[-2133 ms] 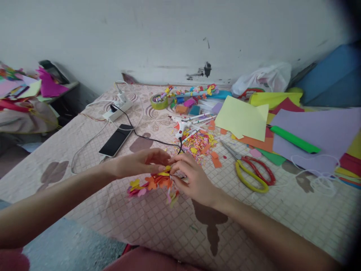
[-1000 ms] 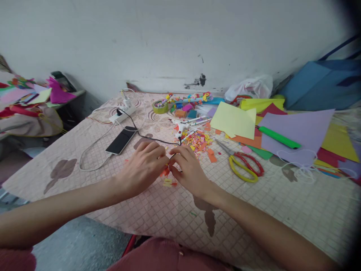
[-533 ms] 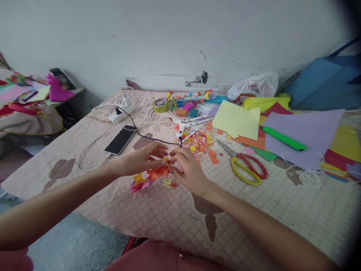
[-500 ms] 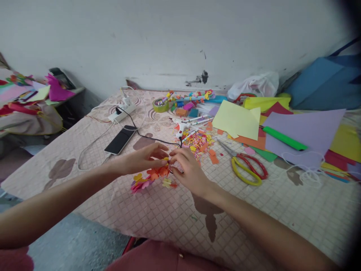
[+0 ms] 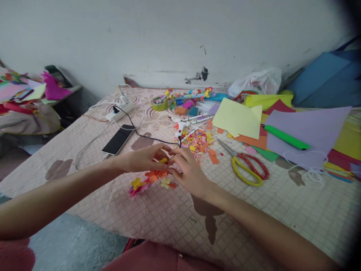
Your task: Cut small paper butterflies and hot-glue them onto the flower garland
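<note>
My left hand point(image 5: 142, 160) and my right hand point(image 5: 188, 171) meet at the middle of the table, fingertips pinched together on a string of small paper flowers point(image 5: 149, 178). The orange, yellow and pink flowers trail down and to the left from my fingers onto the pink quilted cloth point(image 5: 158, 214). A loose yellow flower point(image 5: 165, 183) lies just below my fingers. What exactly sits between the fingertips is too small to see.
Red and yellow scissors point(image 5: 248, 169) lie right of my hands. A glue gun point(image 5: 180, 128) with a black cord, paper scraps point(image 5: 197, 143), coloured paper sheets point(image 5: 304, 131), a phone point(image 5: 118, 139), a power strip point(image 5: 121, 110) and a tape roll point(image 5: 159, 103) lie beyond.
My left hand turned from covering the flowers to fingers stretched out, showing the string trailing left. Both hands stayed close together at the same spot.
</note>
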`<state>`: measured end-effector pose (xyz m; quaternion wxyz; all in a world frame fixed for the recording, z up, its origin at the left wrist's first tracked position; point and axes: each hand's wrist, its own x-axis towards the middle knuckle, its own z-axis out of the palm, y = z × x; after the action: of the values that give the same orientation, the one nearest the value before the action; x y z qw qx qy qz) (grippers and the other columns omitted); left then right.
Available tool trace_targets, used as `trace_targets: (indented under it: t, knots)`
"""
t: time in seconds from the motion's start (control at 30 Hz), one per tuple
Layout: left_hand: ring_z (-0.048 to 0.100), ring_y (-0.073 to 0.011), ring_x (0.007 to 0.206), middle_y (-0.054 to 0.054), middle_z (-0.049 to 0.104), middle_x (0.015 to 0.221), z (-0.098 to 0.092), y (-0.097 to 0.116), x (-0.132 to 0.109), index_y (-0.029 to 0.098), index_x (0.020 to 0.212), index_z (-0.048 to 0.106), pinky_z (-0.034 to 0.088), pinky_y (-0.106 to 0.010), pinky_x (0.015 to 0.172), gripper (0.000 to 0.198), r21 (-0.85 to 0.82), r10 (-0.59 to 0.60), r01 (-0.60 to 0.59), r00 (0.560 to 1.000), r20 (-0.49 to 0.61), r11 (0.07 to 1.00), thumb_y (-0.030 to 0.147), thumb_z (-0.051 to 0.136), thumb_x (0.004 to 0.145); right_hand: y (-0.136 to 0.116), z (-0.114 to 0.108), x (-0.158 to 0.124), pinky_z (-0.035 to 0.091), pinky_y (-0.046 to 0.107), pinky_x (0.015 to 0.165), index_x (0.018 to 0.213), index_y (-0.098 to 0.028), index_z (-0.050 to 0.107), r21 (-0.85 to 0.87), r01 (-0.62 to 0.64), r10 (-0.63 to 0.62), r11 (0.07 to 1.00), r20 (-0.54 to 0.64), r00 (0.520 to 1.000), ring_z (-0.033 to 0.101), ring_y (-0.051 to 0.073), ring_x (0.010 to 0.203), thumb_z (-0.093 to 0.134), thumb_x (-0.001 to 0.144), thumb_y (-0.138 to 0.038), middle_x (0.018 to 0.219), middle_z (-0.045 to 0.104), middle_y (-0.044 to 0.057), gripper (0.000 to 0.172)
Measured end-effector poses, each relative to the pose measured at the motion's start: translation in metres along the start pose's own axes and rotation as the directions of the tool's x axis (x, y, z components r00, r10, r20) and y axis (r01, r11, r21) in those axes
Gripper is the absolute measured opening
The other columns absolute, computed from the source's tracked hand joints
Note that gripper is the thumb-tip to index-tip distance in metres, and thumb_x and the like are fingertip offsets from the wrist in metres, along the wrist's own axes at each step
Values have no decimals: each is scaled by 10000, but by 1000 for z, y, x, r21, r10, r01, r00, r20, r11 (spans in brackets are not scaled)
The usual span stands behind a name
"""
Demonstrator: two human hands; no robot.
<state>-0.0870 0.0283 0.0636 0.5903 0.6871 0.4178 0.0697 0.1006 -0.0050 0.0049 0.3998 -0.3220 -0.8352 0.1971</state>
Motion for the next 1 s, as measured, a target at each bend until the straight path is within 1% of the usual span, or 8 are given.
trace_targets:
  t: [0.07,0.17,0.3,0.47,0.7,0.8,0.9,1.0]
  knots:
    - [611,-183,822,-60,639,952,2,2,0,174,1128,437,464,-288,669,415,32,-13,13,1000,-22,999,264,613,763,-1,0,0,415,421,939,911,-195,531,-13,9,-8,1000,3,1000,452,238,1093,543,790,-55,1112,514,101,186]
    - [602,-164,772,-44,631,910,4,3,1,170,1085,446,456,-266,632,360,35,-16,18,999,-36,999,242,590,763,-1,-1,0,409,436,940,910,-196,529,-25,16,-16,1000,15,1000,446,245,1095,546,792,-64,1123,512,103,178]
    - [595,-157,743,-40,629,877,7,1,2,152,1100,449,446,-255,607,376,41,-30,33,998,-53,999,218,583,755,-2,-2,0,407,443,938,896,-187,531,-25,23,-22,999,19,1000,446,248,1089,545,792,-67,1117,513,113,159]
    - [596,-154,743,-40,633,863,10,-2,2,148,1072,467,438,-244,597,347,-4,-10,10,997,-72,1000,215,586,754,-3,-2,0,413,453,923,897,-199,529,-15,32,-32,999,7,999,455,248,1080,532,803,-81,1104,513,105,151]
    - [549,-97,623,-18,626,816,13,1,1,138,1043,482,393,-200,524,310,-83,-4,-2,998,-66,997,207,585,759,-4,-4,0,414,417,923,895,-180,534,-54,50,-49,997,18,999,463,241,1064,522,827,-97,1108,518,112,108]
    - [555,-95,639,-5,620,796,12,1,1,145,1012,499,414,-204,554,271,-95,10,-17,997,-72,995,198,591,762,-4,-5,0,415,415,921,916,-173,542,-50,46,-45,998,29,999,461,241,1066,515,833,-103,1120,518,120,112]
    - [599,-128,736,-21,633,852,11,-3,1,153,983,510,461,-242,638,250,-123,38,-46,997,-70,991,207,602,757,-4,-6,-1,413,413,927,941,-174,545,-32,49,-48,998,31,998,458,238,1081,514,828,-97,1137,511,123,140]
    - [621,-154,796,-33,642,876,10,-5,2,152,984,508,482,-280,699,253,-139,48,-58,996,-69,989,220,603,759,-4,-6,-3,411,417,929,969,-178,548,-11,69,-68,998,28,997,459,239,1096,499,838,-109,1149,503,127,155]
